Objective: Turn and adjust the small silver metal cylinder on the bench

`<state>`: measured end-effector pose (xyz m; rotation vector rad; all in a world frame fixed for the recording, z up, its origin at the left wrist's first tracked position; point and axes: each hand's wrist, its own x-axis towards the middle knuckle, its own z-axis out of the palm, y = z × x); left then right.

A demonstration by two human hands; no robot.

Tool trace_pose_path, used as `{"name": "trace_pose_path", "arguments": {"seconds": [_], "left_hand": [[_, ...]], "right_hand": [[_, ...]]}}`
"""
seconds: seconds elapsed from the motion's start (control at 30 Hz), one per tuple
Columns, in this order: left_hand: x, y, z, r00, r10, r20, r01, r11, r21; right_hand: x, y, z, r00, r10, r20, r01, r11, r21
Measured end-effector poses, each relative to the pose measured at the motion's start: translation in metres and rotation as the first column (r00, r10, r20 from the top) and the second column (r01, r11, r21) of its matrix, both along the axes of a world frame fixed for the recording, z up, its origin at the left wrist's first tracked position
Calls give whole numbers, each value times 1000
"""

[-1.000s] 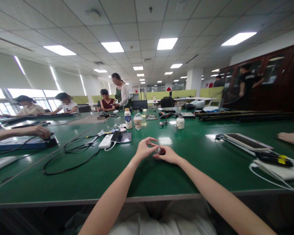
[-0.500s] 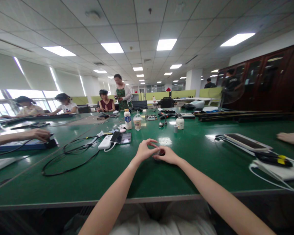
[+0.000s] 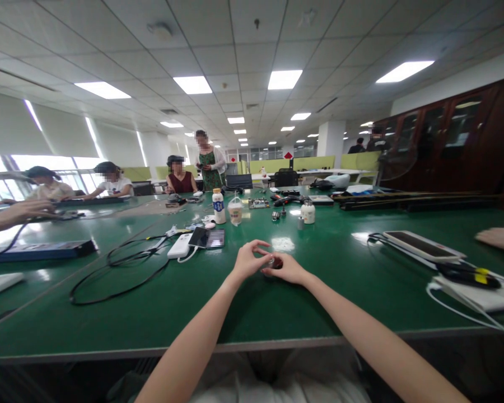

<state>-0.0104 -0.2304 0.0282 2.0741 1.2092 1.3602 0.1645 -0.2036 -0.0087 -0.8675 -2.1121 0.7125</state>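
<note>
Over the green table (image 3: 252, 319), in front of me, my two hands meet at a small rounded dark red-brown object (image 3: 278, 261). A pale, shiny bit shows at its left side; its kind is too small to tell. My right hand (image 3: 291, 269) is closed round it from the right, thumb in front. My left hand (image 3: 251, 261) curves in from the left, thumb tip at the object's edge and fingers arched behind. Both hands cover most of the object.
Left of my hands lie a phone (image 3: 215, 238), a white power bank (image 3: 179, 246) and a looped black cable (image 3: 121, 299). A bottle (image 3: 219, 207), a plastic cup (image 3: 235, 211) and a white jar (image 3: 308, 212) stand ahead. Another person's hand (image 3: 499, 237) rests at right.
My hands stay nearly in place, with a little more of the pale bit showing between them. At the left, another person's hand has lifted away from the blue box.
</note>
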Motion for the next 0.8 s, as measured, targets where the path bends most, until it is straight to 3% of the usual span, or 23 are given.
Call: {"name": "trace_pose_path", "arguments": {"seconds": [0.23,0.5,0.67,0.8], "left_hand": [[4,2,-1,1000,21,18,-21,1000,-1],[-14,18,-14,961,263,-82,-268,963,-44],[-24,27,-29,934,309,-181,-332,937,-109],[-24,25,-28,925,341,-168,-358,930,-87]], "right_hand": [[0,0,1,1000,-9,10,8,1000,10],[4,6,-1,995,-97,4,96,995,37],[8,10,-3,987,-160,-30,161,986,34],[8,12,-7,984,-170,-52,171,985,17]]}}
